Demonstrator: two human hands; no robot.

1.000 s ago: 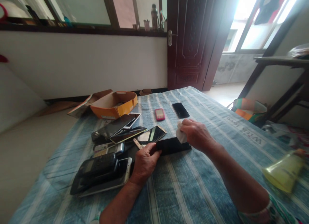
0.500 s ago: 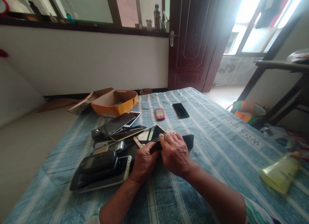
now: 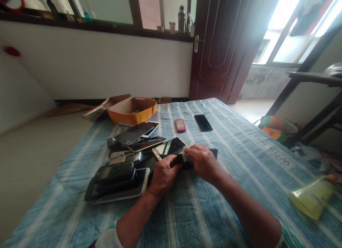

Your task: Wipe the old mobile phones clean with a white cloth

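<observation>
Left hand [image 3: 165, 173] pinches one end of a dark phone [image 3: 189, 165], just below centre frame! Right hand [image 3: 205, 163], fingers closed on a white tissue [image 3: 185, 154], presses it against that same end.

Black smartphone [image 3: 214, 153], slab-shaped, long axis running roughly left to right, at the centre of the scene; its middle is hidden from view, the right end exposed. White tissue [image 3: 186, 153], crumpled and partly hidden, lies against the left part of the smartphone.
</observation>
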